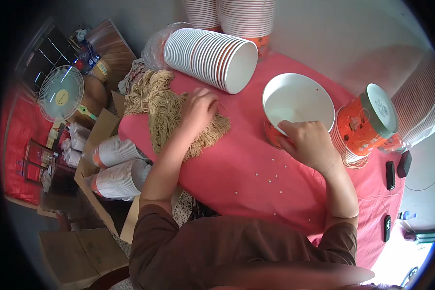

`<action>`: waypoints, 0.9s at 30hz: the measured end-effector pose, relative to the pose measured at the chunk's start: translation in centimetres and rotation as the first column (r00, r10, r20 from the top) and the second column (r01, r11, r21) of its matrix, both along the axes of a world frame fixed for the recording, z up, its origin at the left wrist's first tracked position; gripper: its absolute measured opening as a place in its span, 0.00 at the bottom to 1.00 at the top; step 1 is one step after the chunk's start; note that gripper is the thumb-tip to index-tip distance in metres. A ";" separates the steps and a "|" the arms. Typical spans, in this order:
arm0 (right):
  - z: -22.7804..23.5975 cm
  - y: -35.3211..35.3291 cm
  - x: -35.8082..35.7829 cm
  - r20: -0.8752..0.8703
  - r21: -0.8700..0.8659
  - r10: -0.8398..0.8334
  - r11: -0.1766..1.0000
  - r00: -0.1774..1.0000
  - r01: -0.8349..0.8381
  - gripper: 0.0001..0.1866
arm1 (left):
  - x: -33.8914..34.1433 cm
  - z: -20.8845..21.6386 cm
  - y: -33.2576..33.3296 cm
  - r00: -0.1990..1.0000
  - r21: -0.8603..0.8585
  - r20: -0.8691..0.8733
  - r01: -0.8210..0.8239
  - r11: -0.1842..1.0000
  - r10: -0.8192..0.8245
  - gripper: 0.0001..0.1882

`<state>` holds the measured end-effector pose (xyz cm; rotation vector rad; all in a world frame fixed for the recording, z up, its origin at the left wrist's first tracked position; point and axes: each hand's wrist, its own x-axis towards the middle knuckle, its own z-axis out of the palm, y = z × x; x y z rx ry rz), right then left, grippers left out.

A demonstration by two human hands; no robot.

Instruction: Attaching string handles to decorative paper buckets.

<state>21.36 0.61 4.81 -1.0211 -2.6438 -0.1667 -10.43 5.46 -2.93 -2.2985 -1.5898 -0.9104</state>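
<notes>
My left hand [198, 112] is over a thick bundle of beige cord [160, 108] on the table, its fingers curled in a pinch. A thin strand seems to run from the fingertips. A large paper bucket [295, 96], white inside and orange outside, stands upright with its mouth facing up. My right hand [308, 141] is closed over its near rim, the thumb on the outside. Just right of it, a tilted stack of orange printed buckets [357, 123] has several cord strands around its lower end.
A long stack of white-rimmed buckets [208, 55] lies behind the cord, with taller stacks [246, 19] against the wall. Small white bits dot the red tablecloth [227, 169]. Left of the table are a cardboard box [99, 159] with wrapped buckets and a fan [62, 94]. Black devices [390, 175] lie at right.
</notes>
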 end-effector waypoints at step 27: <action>0.0 0.0 -0.1 -0.034 -0.066 -0.013 0.998 0.999 0.010 0.13 | 12.8 2.6 -7.2 0.534 0.173 0.632 0.609 0.774 -0.562 0.06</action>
